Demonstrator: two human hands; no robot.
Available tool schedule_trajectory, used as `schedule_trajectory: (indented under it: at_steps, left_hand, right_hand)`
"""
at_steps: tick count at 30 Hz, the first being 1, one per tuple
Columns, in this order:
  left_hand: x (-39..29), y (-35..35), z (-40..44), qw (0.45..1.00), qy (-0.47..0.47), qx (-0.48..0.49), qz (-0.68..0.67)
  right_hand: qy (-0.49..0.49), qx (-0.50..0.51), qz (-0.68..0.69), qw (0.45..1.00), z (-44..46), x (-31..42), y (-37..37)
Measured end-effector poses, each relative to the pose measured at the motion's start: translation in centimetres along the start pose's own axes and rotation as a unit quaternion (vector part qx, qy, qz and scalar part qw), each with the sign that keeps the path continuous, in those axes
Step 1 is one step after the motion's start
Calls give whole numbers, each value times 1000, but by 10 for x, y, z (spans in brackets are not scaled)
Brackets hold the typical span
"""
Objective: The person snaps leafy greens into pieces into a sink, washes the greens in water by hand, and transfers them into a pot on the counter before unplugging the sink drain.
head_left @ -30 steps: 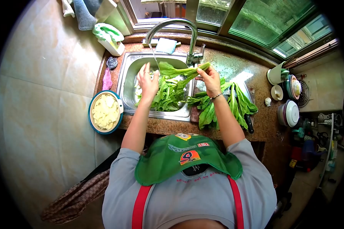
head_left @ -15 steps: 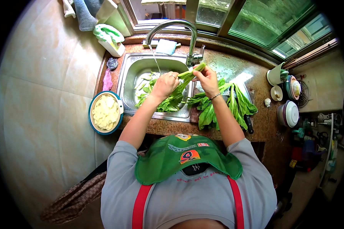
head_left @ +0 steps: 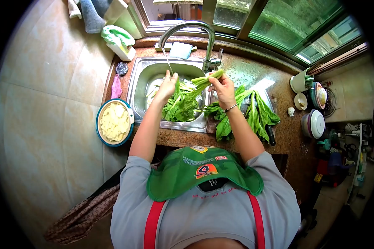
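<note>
My right hand (head_left: 224,90) pinches a stalk of leafy greens (head_left: 203,81) over the right side of the steel sink (head_left: 137,79); its leaves droop into the basin. On the left side of the basin, my left hand (head_left: 166,88) is under the thin stream from the tap (head_left: 187,24), fingertips apart and no item visible between them. Cut green pieces (head_left: 179,108) lie in the sink below. More whole leafy greens (head_left: 259,110) rest on the counter beside my right forearm, partly over a knife with a black handle (head_left: 270,135).
A blue-rimmed bowl of pale slices (head_left: 114,121) stands left of the sink. A blue cloth (head_left: 180,50) lies behind the basin near the window. Stacked bowls (head_left: 316,124) and a white container (head_left: 298,82) stand on the right counter. A pink cloth (head_left: 117,86) is at the left edge.
My left hand has let go of the stalk and moved left, under the running water. My right hand stays in nearly the same place with the stalk.
</note>
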State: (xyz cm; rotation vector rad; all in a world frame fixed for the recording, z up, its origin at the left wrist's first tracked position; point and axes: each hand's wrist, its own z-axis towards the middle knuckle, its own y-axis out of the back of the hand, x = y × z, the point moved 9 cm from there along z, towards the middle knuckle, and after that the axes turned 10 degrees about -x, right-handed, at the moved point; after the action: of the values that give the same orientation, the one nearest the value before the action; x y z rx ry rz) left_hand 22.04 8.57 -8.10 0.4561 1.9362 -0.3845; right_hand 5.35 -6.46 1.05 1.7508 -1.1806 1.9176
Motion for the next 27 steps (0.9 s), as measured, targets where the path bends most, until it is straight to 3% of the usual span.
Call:
schedule_trajectory:
  at_steps: [1, 2, 3, 4, 6, 7, 8, 11, 13, 17, 19, 21, 24, 27]
  left_hand:
    - [-21, 6, -5, 963, -148, -79, 213]
    - [-43, 1, -17, 853, -286, -151, 410]
    - [-68, -13, -36, 888, -299, -82, 341]
    - [-88, -16, -50, 888, -298, -83, 340]
    - [-83, -60, -72, 931, -192, 196, 240]
    - [-77, -67, -74, 934, -185, 227, 205]
    - [-72, -68, -74, 923, -165, 225, 266]
    - [-79, -72, -81, 921, -193, 220, 258]
    - [-95, -76, -93, 869, -336, 181, 314]
    - [-100, -75, -98, 848, -413, 131, 306]
    - [-99, -74, -95, 864, -409, 98, 277]
    - [-97, -70, -91, 877, -418, 39, 234]
    - [-86, -60, -76, 903, -391, -2, 179]
    - [-74, -54, -62, 935, -339, 14, 103]
  right_hand:
    - [-2, 1, -1, 1000, 0, -2, 0]
    - [-7, 19, -17, 1000, 0, -6, -2]
    - [-11, 38, -34, 999, 1, -9, -6]
    - [-12, 40, -35, 999, 0, -8, -8]
    - [-14, 90, -54, 994, -4, -8, -21]
    - [-17, 106, -53, 993, -3, -12, -22]
    - [-16, 106, -54, 993, -2, -12, -22]
    - [-12, 120, -83, 989, 0, -14, -21]
    - [-9, 128, -100, 987, 3, -12, -20]
    - [-27, 135, -88, 987, 4, -17, -22]
    - [-43, 140, -58, 987, 1, -19, -30]
    - [-116, 61, -5, 991, -3, -34, -30]
    - [-135, 28, -41, 990, -11, -53, -33]
    - [-145, 24, 2, 989, -15, -53, -37]
